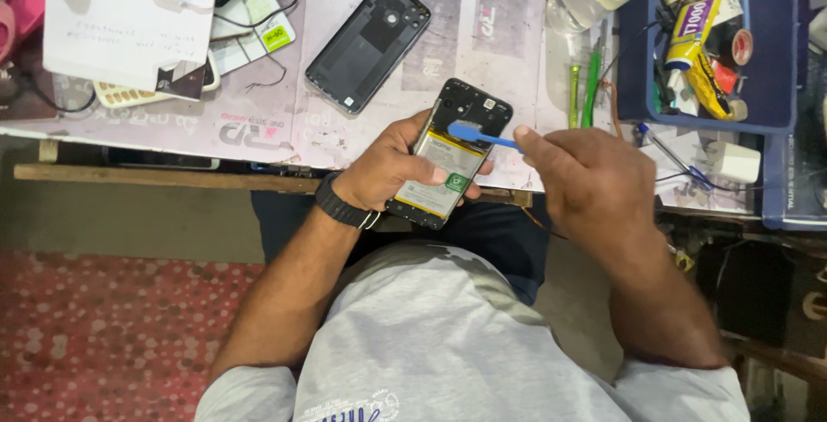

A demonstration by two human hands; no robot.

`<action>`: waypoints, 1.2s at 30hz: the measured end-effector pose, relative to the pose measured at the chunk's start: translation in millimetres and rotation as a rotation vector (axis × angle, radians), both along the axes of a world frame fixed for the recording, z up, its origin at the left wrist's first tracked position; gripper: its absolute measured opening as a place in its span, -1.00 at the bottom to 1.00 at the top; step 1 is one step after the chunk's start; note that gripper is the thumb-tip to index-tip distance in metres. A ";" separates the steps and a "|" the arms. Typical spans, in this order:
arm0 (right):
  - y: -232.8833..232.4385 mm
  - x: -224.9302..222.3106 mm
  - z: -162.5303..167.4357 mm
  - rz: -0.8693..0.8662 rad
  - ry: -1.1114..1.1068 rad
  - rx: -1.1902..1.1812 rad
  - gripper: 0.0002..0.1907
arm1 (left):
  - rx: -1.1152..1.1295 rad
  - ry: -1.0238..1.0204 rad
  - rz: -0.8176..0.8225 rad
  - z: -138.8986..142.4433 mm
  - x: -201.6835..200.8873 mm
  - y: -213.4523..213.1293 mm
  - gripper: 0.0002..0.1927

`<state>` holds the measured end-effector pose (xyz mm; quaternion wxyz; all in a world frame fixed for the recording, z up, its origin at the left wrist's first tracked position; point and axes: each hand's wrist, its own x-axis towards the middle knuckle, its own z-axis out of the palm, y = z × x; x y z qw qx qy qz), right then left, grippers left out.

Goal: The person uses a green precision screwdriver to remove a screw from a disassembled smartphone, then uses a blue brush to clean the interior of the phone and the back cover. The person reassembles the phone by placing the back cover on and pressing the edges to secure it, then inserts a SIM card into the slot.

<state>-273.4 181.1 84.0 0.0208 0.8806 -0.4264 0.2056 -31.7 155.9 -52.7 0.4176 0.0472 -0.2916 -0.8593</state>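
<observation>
Left hand (pixel 389 164) gripping an opened phone (pixel 450 157) above the counter (pixel 258 121) edge, right hand (pixel 586 183) pinching a blue pry tool (pixel 479 136) whose tip touches the phone's interior; beyond, the detached back cover (pixel 367 43) lies on the counter

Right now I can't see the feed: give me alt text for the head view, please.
Seen from above, the left hand holds an opened phone with its battery exposed, while the right hand presses a blue plastic pry tool against its upper part. The removed back cover lies on the cluttered workbench, beside a blue tray of tubes and tools.
</observation>
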 end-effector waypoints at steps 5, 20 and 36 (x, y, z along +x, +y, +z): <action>-2.0 -9.6 0.7 -0.028 -0.068 -0.016 -0.66 | -0.020 -0.047 -0.005 0.1 2.0 0.4 -0.28; -4.4 -23.1 2.4 -0.072 -0.014 0.002 -0.62 | 0.029 -0.084 0.052 3.7 -1.1 3.2 -0.28; 1.4 -38.8 -5.2 -0.089 -0.117 -0.040 -0.63 | 0.038 -0.092 0.027 5.8 4.0 5.8 -0.27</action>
